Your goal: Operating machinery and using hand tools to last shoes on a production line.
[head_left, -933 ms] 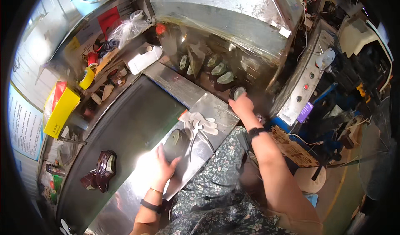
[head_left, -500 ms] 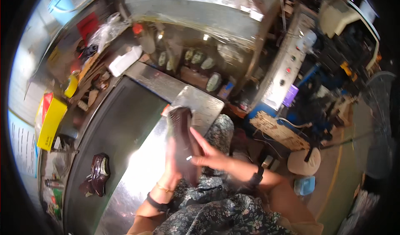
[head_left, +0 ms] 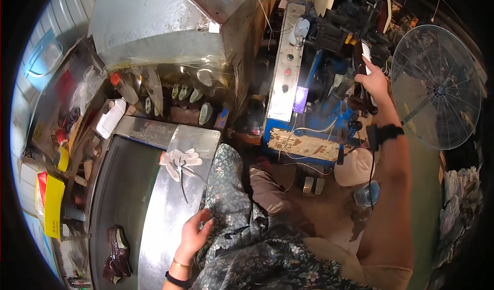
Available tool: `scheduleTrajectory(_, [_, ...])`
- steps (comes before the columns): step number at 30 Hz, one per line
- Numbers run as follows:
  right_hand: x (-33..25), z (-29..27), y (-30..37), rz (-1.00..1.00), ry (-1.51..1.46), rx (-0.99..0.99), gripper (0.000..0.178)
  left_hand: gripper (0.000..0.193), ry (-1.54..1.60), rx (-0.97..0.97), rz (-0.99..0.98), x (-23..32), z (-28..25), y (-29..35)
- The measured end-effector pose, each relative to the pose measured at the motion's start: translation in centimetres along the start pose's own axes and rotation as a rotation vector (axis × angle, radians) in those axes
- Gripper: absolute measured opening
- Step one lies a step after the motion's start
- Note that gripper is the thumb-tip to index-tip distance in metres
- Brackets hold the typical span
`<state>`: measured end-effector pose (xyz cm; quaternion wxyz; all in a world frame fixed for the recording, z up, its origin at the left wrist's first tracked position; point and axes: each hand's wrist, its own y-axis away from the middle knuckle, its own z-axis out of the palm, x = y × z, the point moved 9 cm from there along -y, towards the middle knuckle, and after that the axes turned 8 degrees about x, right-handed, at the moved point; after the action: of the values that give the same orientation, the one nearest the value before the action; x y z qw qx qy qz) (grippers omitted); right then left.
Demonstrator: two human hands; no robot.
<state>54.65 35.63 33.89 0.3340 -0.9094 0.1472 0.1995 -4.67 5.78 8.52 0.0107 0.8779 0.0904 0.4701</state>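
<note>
My right hand (head_left: 374, 82) reaches far out to the machine (head_left: 334, 33) at the upper right. It grips a dark brown shoe (head_left: 359, 58) with a whitish edge; the hand hides part of the shoe. My left hand (head_left: 194, 233) hangs beside the metal table edge, near my lap, its fingers apart and nothing in it. On the metal tabletop (head_left: 167, 207) lies a white glove (head_left: 180, 162), with a dark-handled metal tool (head_left: 183, 183) resting on it. Dark brown shoe pieces (head_left: 117, 254) sit on the dark belt (head_left: 123, 187) at the left.
A large round fan (head_left: 436, 87) stands at the far right. Nearby are a beige stool (head_left: 354, 167) and a blue tub (head_left: 366, 194). Several shoe lasts (head_left: 188, 93) stand under a metal hood (head_left: 154, 28). A yellow box (head_left: 53, 207) and a white bottle (head_left: 110, 118) are at the left.
The view has swung right. Both hands held the shoe over my lap; now the left has let go and the right has carried it to the machine. The glove and tool are uncovered.
</note>
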Motion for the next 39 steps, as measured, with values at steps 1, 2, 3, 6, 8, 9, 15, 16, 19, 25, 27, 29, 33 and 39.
scheduleTrajectory(1, [2.7,1.3,-1.6,0.102,0.027,-0.146,0.082,0.04,0.017,0.002,0.015,-0.4,-0.3,0.3])
scheduleTrajectory(2, [4.1,2.0,-3.0,0.114,0.008,-0.17,0.083,0.039,0.068,0.032,0.006,-0.8,-0.8,0.5])
scheduleTrajectory(3, [5.2,2.5,-4.2,0.123,-0.011,-0.187,0.085,0.038,0.077,0.059,-0.024,-1.2,-1.1,0.5])
scheduleTrajectory(6, [5.2,4.2,-6.0,0.007,-0.014,-0.35,0.088,0.037,0.145,0.084,-0.037,-0.6,-0.7,0.1])
scheduleTrajectory(8, [4.2,4.7,-5.7,-0.058,0.061,-0.405,0.089,0.036,0.14,0.086,-0.042,0.5,0.0,-0.5])
scheduleTrajectory(9, [3.6,5.0,-5.1,-0.103,0.172,-0.417,0.091,0.036,0.157,0.056,-0.019,1.4,0.8,-0.8])
scheduleTrajectory(15, [3.3,5.6,-0.5,0.007,0.344,-0.367,0.093,0.036,0.14,-0.068,0.075,4.6,3.8,-1.1])
scheduleTrajectory(16, [3.1,5.0,-0.3,-0.018,0.367,-0.283,0.091,0.036,0.166,-0.06,0.104,4.8,3.8,-1.0])
scheduleTrajectory(19, [3.0,4.7,0.0,-0.024,0.315,-0.241,0.089,0.036,0.178,-0.05,0.1,4.2,3.3,-0.6])
scheduleTrajectory(25, [3.2,4.8,-1.0,0.044,0.331,-0.303,0.087,0.036,0.232,-0.027,-0.025,2.4,2.1,-0.3])
scheduleTrajectory(27, [3.1,4.6,-1.9,0.018,0.299,-0.266,0.086,0.034,0.2,0.013,-0.04,1.1,1.4,-0.8])
scheduleTrajectory(29, [3.2,5.4,-3.2,-0.008,0.226,-0.255,0.085,0.035,0.067,0.082,0.04,-0.6,0.1,-1.7])
scheduleTrajectory(33, [4.5,9.0,-6.8,-0.196,-0.065,-0.311,0.073,0.041,-0.249,0.282,0.026,-8.6,-6.5,-3.1])
scheduleTrajectory(39, [13.8,16.7,-17.2,-0.058,-0.332,-0.511,0.073,0.047,-1.163,0.679,-0.334,-18.6,-23.6,6.1])
